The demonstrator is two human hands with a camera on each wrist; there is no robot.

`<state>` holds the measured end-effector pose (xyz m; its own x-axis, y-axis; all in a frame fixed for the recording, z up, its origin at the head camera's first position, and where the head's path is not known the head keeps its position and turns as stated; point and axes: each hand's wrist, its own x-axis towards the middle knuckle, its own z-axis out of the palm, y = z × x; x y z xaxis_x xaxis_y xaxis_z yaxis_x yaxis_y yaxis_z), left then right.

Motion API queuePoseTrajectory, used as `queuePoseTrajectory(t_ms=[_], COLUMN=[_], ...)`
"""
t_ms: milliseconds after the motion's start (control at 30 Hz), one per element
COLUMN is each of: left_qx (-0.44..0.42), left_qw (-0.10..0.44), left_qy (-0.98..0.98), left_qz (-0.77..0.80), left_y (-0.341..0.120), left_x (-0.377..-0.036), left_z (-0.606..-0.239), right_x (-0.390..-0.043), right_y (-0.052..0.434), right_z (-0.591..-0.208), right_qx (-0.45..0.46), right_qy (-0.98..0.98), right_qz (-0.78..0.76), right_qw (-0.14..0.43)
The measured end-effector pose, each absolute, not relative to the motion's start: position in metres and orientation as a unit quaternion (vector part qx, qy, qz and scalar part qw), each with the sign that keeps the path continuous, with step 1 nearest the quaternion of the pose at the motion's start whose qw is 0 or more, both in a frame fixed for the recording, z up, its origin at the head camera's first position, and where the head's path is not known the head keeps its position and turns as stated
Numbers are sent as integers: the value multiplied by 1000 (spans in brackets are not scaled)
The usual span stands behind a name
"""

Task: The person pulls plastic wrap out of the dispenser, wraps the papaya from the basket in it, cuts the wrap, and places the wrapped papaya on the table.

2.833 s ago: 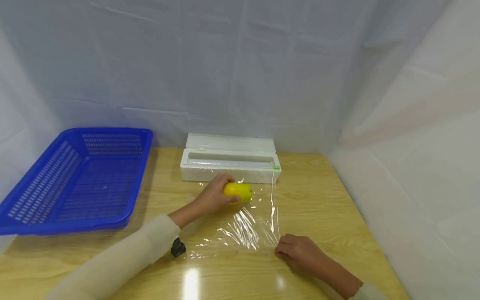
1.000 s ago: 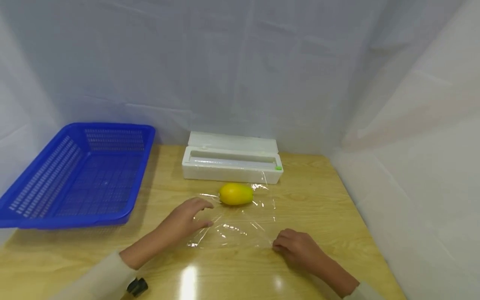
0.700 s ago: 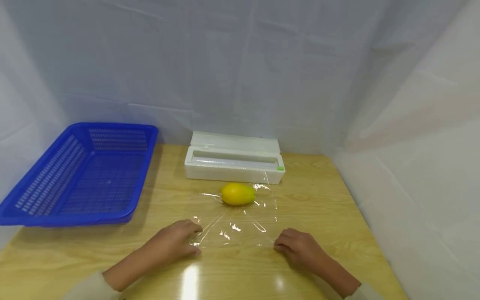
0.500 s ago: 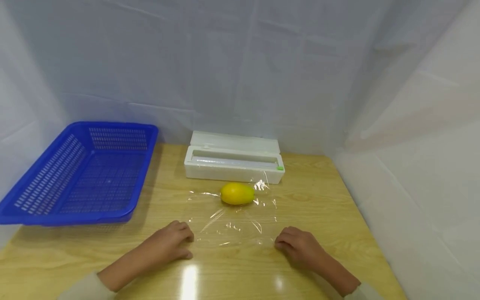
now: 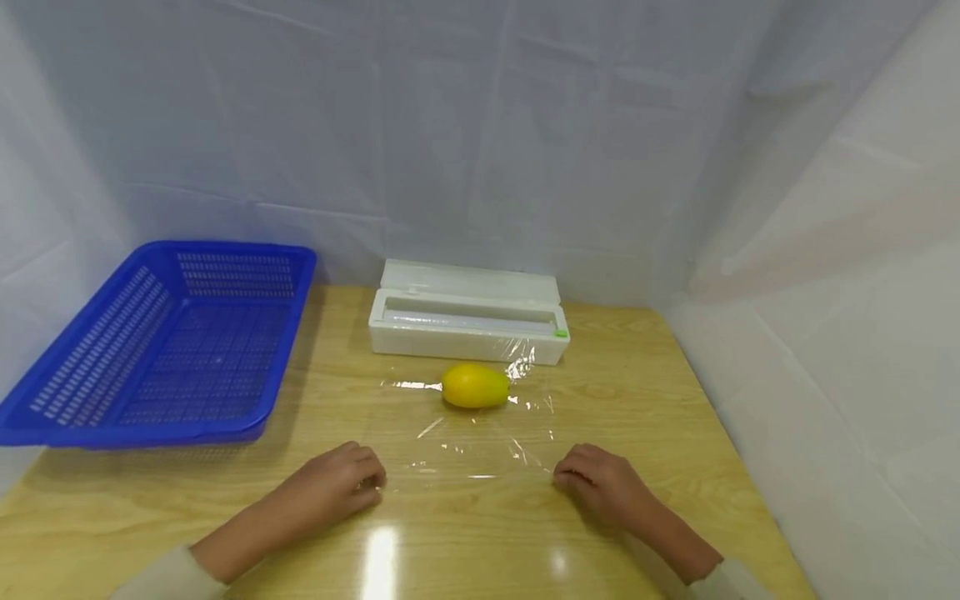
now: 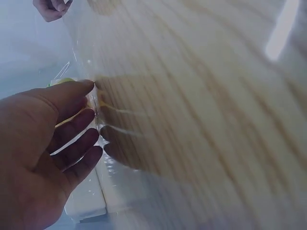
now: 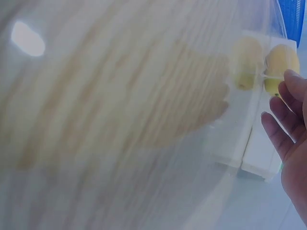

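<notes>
A sheet of clear plastic wrap [image 5: 430,428] lies spread on the wooden table, running from a white wrap box [image 5: 465,340] toward me. On the sheet, close in front of the box, rests a mango-like fruit [image 5: 474,386], yellow with a greenish right end; it also shows in the right wrist view [image 7: 282,60]. My left hand [image 5: 337,483] pinches the wrap's near left corner between thumb and fingers, its other fingertips close to the tabletop in the left wrist view [image 6: 43,143]. At the near right corner my right hand [image 5: 603,483] pinches the wrap, thumb against forefinger.
The wrap box stands with its lid [image 5: 471,282] tipped back, a roll inside and a green slider [image 5: 561,333] at its right end. To the left is a blue plastic basket [image 5: 288,350]. White sheeting [image 5: 480,150] hangs behind and at both sides.
My left hand has let go of the fruit, drawn back toward me and closed on the wrap's near left corner. The right hand has stayed at its corner. The wrap lies flatter.
</notes>
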<state>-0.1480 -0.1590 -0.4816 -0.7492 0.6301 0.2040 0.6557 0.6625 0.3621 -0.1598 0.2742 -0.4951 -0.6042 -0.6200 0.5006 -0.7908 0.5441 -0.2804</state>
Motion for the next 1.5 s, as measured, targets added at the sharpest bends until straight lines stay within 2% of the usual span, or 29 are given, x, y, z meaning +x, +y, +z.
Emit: queuePoseTrajectory(t_ms=[233,400,700,833,1033,1200,1300,1500], left_qx=[-405,-397,-429,-447,-425,-419,-384,-254], left_qw=[91,133,229,244,255,302,287,204], left_qy=[-888,-887,-834,-814,-829,-816,-830,-875], left_qz=[-198,-195,-261,-277,-260,-260,-286,-358], left_y=[-160,-161,-165,-166,-164,-163,-162,-162], left_x=[-149,-148,-156,-160,-163,-174,-178,-188], left_z=[-487,-490,-489,-483,-479,-480,-474,-457], right_x=[-162,-166,-173,-178,-187,-197,-203,-215], right_y=[276,276,277,277,276,278,278,275], right_z=[-492,-488,-477,-473,-466,-458,-452,-441], right_qx=[405,399,332,332,349,333,326,325], right_qy=[-859,-861,-893,-893,-883,-888,-891,-890], right_qz=[248,256,270,266,271,270,270,272], right_qw=[189,185,142,145,161,164,163,168])
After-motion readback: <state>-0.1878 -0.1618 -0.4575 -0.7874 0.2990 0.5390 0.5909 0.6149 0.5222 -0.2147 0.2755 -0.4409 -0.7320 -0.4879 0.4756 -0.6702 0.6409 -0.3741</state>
